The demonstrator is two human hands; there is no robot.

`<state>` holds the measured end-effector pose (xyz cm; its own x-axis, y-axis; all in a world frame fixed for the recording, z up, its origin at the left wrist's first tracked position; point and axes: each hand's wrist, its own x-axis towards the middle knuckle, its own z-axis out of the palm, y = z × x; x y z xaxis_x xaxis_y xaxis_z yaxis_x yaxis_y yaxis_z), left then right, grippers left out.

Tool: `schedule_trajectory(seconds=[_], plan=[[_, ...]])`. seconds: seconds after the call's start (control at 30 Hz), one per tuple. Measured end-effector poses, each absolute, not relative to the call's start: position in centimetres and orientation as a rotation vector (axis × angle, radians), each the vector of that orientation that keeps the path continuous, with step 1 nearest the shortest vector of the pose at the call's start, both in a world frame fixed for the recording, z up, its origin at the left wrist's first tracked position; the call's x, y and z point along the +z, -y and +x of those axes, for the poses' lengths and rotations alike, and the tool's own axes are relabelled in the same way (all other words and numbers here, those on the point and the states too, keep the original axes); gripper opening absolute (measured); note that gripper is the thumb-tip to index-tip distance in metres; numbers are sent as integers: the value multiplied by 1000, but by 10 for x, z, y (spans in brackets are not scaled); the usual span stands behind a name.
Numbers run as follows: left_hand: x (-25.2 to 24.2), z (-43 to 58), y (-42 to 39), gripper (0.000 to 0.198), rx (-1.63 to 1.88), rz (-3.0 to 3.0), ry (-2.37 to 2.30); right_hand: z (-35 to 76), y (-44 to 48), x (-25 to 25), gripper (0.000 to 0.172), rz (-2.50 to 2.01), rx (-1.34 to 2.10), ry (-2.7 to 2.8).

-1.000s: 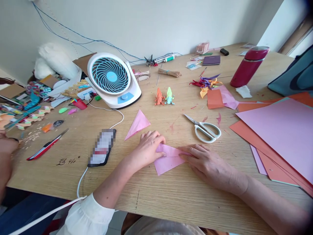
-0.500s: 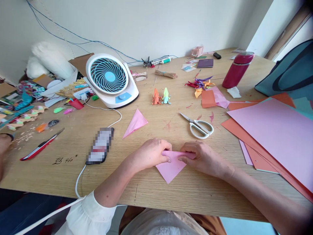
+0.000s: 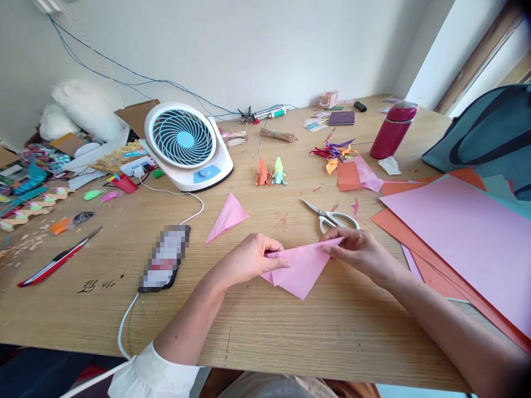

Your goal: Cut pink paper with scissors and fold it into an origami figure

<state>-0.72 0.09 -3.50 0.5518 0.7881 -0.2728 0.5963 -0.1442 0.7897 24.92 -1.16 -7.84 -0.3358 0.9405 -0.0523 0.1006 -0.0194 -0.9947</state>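
Note:
A folded pink paper [image 3: 302, 270] is held between both hands near the table's front edge, its lower corner pointing toward me. My left hand [image 3: 254, 258] pinches its left end, thumb on top and fingers behind. At the upper right corner, my right hand [image 3: 357, 251] grips the paper between thumb and fingers. White-handled scissors [image 3: 338, 220] lie just beyond the right hand, blades pointing up and left. Farther left rests another folded pink paper [image 3: 229, 216], a narrow triangle. Two small origami figures, one orange [image 3: 262, 172] and one green [image 3: 279, 171], stand behind.
A white fan [image 3: 182, 143] stands at the back left, with a corded phone [image 3: 166, 258] nearer me. A red utility knife [image 3: 60, 257] lies far left. On the right are stacked paper sheets [image 3: 460, 232], a magenta bottle [image 3: 393, 131] and a teal bag [image 3: 477, 132].
The pink paper has been lifted and tilted, its right corner raised. My right hand has shifted right and up to that corner. The co-worker's hand at far left has gone out of view.

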Motion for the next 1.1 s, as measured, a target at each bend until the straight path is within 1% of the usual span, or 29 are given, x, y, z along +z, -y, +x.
schedule_trajectory(seconds=[0.1,0.23,0.37,0.53,0.73,0.9,1.1], plan=[[-48,0,-3,44,486,1739,-1163,246,8,-76,36,-1004,1467,1323],[-68,18,2,35,825,1495,-1120,229,15,-75,35,-865,1587,1337],[-80,34,9,36,991,1242,-1078,216,21,-83,36,-984,1620,1383],[-77,38,12,32,984,1094,-983,216,22,-95,40,-1150,1553,1273],[-69,36,15,33,827,1048,-975,215,24,-94,34,-1080,1542,1403],[-70,40,17,30,904,1051,-1039,209,25,-96,30,-925,1611,1340],[-69,40,16,24,984,1067,-1137,208,26,-102,24,-864,1630,1334]])
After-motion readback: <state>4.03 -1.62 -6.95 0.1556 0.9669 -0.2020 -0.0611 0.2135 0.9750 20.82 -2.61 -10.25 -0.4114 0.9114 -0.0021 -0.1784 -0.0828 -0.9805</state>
